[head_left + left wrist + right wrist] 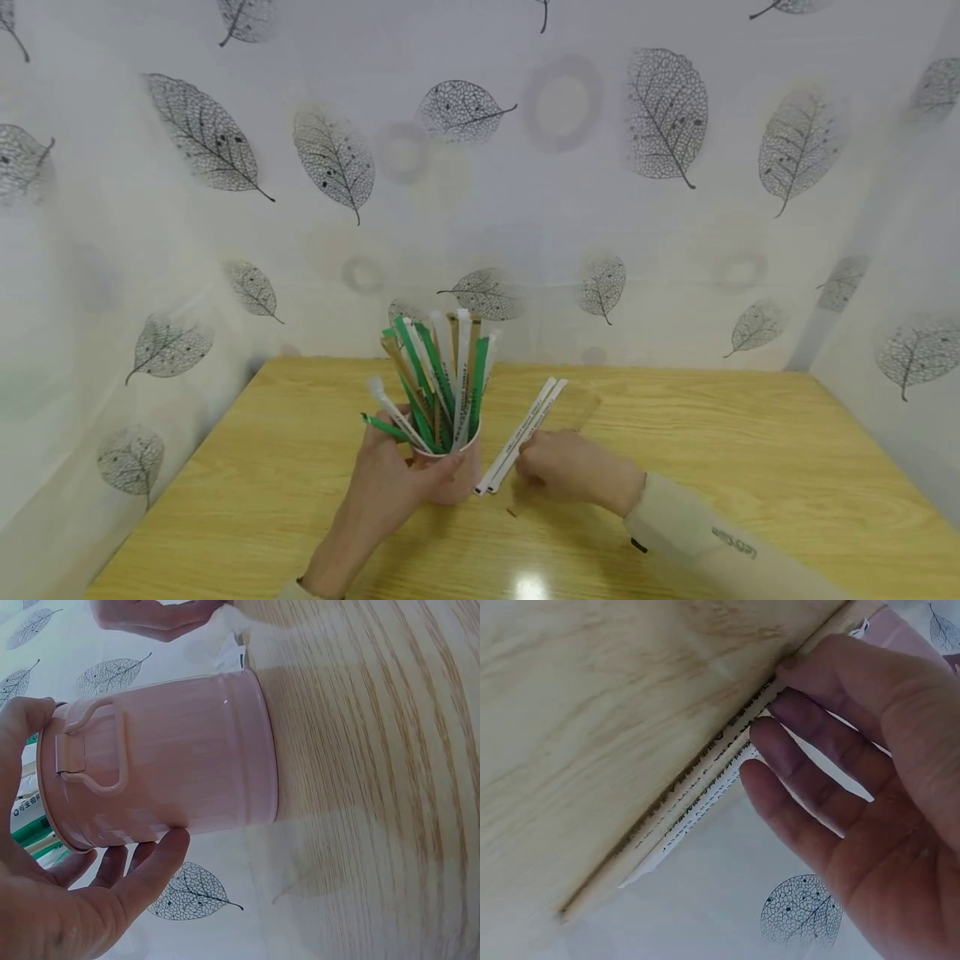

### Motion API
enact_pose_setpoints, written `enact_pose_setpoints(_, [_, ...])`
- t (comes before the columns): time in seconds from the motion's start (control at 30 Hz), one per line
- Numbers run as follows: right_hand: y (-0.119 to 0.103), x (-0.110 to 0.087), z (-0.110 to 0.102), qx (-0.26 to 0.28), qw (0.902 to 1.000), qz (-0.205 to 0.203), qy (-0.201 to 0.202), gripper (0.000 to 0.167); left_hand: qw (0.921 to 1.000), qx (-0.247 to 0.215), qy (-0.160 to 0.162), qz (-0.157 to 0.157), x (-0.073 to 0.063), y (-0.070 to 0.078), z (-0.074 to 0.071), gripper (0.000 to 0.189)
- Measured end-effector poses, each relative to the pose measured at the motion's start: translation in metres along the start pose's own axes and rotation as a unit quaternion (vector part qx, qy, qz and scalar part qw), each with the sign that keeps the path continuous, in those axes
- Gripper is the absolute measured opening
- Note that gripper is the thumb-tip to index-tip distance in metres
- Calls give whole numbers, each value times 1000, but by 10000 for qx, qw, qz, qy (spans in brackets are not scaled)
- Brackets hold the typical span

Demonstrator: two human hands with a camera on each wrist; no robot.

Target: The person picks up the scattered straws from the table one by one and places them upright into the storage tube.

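Observation:
My left hand (pixel 386 479) grips a small pink metal bucket (pixel 456 479), thumb on the near side. In the left wrist view the bucket (pixel 172 757) shows a wire handle, and its base rests on the table. Many straws (pixel 442 383) in green, white and brown paper wrappers stand in it, some leaning out leftward. Right of the bucket, two white-wrapped straws (pixel 517 435) lie side by side on the table. Beside them, my right hand (pixel 573 468) pinches a brown-wrapped straw (pixel 671 796) between thumb and forefinger, the other fingers loosely bent.
The wooden table (pixel 750 450) reaches back to a pale curtain (pixel 540 208) printed with dark leaf shapes, which also hangs along both sides. A bright light reflection shows at the table's front.

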State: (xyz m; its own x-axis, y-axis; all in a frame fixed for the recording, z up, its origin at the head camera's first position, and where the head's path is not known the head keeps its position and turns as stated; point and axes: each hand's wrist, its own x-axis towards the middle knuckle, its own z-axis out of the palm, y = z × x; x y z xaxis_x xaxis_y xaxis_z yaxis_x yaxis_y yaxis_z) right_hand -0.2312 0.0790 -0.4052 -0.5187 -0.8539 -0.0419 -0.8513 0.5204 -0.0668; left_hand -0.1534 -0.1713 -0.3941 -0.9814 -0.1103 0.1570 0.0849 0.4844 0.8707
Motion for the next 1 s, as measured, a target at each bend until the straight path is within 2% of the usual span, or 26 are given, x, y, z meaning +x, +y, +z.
enact_pose_setpoints(0.23, [-6, -3, 8, -492, 9978, -419, 112, 22, 9998, 179, 32, 94, 0, 0, -1, 81])
enact_pose_setpoints(0.4, [-9, -4, 8, -688, 9965, -473, 72, 20, 10000, 53, -18, 71, 1, 0, 0, 81])
enact_pose_setpoints(0.6, [-9, -5, 3, -680, 9964, -491, 91, 18, 10000, -43, -34, 31, 0, 0, 1, 82])
enact_pose_setpoints(0.7, [-9, -7, -4, -568, 9957, -630, 382, 21, 10000, 0, -27, 2, 0, 0, 0, 81])
enact_pose_setpoints(0.8, [-7, -10, -14, -154, 9930, -822, 829, 24, 10000, 32, -26, -24, 0, -1, 0, 81])
enact_pose_setpoints(1.0, [0, -17, -34, 751, 9770, -1166, 1621, 26, 10000, 58, -38, -41, 0, -1, 0, 83])
